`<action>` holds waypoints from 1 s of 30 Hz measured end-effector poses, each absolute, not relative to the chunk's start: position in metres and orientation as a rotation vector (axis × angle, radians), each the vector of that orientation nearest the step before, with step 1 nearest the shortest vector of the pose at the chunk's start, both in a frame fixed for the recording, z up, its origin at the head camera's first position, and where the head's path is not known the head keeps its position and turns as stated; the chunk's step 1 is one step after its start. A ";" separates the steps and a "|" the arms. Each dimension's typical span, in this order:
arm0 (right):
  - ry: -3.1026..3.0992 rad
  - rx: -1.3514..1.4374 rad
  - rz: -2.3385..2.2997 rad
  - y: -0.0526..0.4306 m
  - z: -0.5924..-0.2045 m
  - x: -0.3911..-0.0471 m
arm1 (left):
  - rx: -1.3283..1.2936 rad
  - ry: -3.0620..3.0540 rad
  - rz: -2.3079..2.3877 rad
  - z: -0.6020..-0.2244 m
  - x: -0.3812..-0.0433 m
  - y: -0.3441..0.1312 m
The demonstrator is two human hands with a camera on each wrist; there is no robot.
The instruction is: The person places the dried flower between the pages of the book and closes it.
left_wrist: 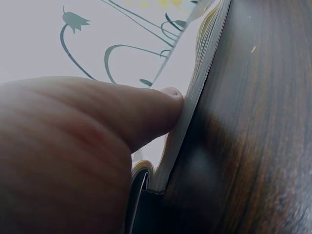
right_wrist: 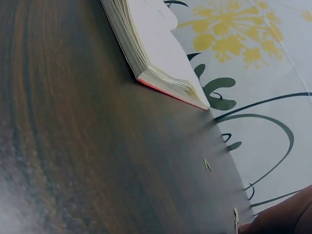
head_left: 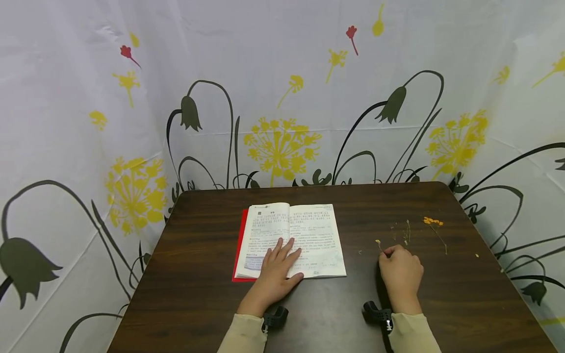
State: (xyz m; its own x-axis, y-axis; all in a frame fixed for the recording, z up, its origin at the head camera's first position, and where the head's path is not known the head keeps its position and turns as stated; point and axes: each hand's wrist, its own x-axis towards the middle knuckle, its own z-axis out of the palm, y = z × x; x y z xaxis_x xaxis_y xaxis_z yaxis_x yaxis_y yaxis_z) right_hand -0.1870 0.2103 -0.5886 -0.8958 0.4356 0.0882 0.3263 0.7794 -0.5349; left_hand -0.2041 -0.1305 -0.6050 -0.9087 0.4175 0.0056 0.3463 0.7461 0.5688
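An open book (head_left: 315, 235) with printed pages and a red cover lies on the dark wooden table. My left hand (head_left: 274, 275) rests on its lower middle with fingers spread, and in the left wrist view the thumb (left_wrist: 161, 109) lies along the bottom page edge. To the right of the book, my right hand (head_left: 400, 277) pinches a thin dried flower (head_left: 378, 242) with a small yellow head between thumb and forefinger. Only a fingertip (right_wrist: 248, 228) and a bit of the pale stem (right_wrist: 236, 217) show in the right wrist view.
Beyond the right hand lie an orange flower (head_left: 433, 221) on a long thin stem and a pale dried sprig (head_left: 408, 231). Small plant bits, such as a curled scrap (head_left: 360, 252), are scattered nearby. A flower-patterned curtain (head_left: 282, 98) hangs behind the table.
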 end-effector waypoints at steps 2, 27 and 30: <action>-2.777 -0.607 0.771 0.211 -0.589 -0.187 | 0.626 2.820 0.879 -0.605 -0.204 -0.131; -2.655 -0.561 0.733 0.203 -0.595 -0.193 | 0.612 2.819 0.885 -0.605 -0.204 -0.130; -2.556 -0.522 0.760 0.198 -0.595 -0.195 | 0.610 2.821 0.885 -0.605 -0.203 -0.130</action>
